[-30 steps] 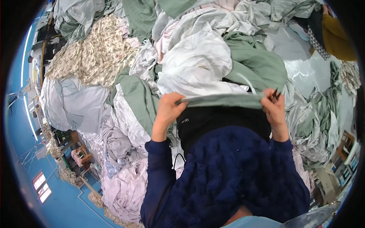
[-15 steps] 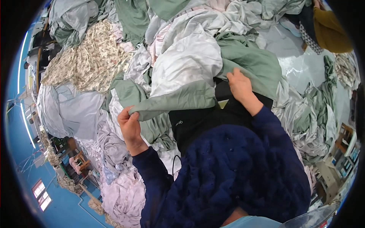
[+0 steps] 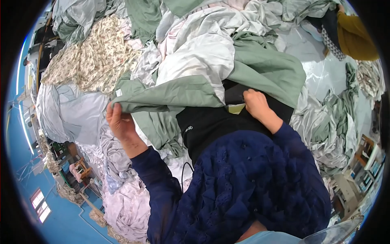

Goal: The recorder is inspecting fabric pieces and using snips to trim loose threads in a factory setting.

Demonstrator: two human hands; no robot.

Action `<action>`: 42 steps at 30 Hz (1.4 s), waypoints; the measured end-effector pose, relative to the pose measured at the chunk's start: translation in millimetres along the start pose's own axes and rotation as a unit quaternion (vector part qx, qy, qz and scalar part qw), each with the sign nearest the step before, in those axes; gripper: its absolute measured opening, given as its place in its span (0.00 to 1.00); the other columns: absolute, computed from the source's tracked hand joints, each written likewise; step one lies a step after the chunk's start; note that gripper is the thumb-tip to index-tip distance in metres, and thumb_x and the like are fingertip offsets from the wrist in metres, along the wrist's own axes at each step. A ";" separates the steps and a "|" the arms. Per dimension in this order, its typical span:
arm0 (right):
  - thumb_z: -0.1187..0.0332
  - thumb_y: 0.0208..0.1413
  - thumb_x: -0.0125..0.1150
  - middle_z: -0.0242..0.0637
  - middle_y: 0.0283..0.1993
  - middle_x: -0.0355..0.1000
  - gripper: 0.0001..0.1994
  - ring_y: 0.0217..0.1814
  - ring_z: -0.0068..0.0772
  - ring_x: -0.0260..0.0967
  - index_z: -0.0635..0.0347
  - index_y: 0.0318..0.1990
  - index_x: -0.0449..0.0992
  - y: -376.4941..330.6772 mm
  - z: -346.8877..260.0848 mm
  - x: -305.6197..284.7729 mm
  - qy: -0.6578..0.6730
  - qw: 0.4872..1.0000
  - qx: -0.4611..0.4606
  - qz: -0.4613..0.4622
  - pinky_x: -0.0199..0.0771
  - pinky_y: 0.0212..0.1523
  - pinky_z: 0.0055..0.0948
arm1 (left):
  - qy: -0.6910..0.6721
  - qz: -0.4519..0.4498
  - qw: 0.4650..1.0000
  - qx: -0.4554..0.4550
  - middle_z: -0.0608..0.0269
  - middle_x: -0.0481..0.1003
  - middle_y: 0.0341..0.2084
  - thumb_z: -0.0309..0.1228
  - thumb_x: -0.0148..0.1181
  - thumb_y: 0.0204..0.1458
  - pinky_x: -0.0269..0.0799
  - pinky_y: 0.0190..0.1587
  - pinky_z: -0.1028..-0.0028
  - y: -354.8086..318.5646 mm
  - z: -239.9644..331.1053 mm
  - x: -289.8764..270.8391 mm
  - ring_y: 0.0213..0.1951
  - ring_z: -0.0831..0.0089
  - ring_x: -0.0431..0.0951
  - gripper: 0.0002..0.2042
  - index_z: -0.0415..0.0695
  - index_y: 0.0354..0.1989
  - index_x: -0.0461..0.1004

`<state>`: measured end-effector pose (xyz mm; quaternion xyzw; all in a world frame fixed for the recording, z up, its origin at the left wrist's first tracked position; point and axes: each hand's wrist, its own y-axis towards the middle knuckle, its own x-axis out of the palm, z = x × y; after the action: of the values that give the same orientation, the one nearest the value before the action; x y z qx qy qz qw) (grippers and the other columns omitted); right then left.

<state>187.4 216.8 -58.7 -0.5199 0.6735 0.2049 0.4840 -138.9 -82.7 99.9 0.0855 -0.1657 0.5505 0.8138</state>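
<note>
Pinching the green cloth (image 3: 174, 94) by its left end, apparently to spread it near the white cloth (image 3: 199, 61), the left hand (image 3: 123, 125) sits well left of the right hand (image 3: 258, 106), curled over the black garment (image 3: 211, 122), its grip impossible to tell.

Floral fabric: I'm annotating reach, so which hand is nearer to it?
Left: in view, the left hand is below the floral fabric; the right hand is farther, to its lower right.
</note>
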 end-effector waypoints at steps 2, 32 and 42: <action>0.75 0.42 0.61 0.48 0.32 0.74 0.06 0.38 0.50 0.75 0.63 0.31 0.76 19.2 8.1 3.1 -0.045 0.998 -0.011 -0.038 0.75 0.38 0.45 | -0.008 0.014 0.999 0.034 0.55 0.80 0.39 0.21 0.55 0.58 0.77 0.49 0.66 7.2 20.4 -3.7 0.41 0.65 0.81 0.08 0.38 0.45 0.75; 0.66 0.48 0.64 0.48 0.35 0.75 0.11 0.39 0.45 0.75 0.64 0.36 0.77 136.1 62.5 95.8 0.161 0.977 -0.094 -0.100 0.75 0.40 0.43 | -0.004 0.124 0.992 -0.017 0.53 0.76 0.50 0.28 0.55 0.61 0.72 0.57 0.55 -11.5 41.7 10.7 0.53 0.59 0.76 0.12 0.41 0.51 0.73; 0.65 0.50 0.65 0.47 0.35 0.75 0.12 0.38 0.45 0.75 0.64 0.37 0.77 136.4 66.1 117.6 0.245 0.955 -0.098 -0.138 0.74 0.40 0.43 | 0.014 0.080 0.995 -0.050 0.59 0.76 0.52 0.31 0.54 0.62 0.67 0.60 0.59 4.7 26.9 24.0 0.54 0.65 0.75 0.12 0.43 0.52 0.74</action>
<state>94.9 260.5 -221.0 -0.6868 0.6695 0.0673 0.2750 -139.8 -68.8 133.5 0.0233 -0.1877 0.6064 0.7724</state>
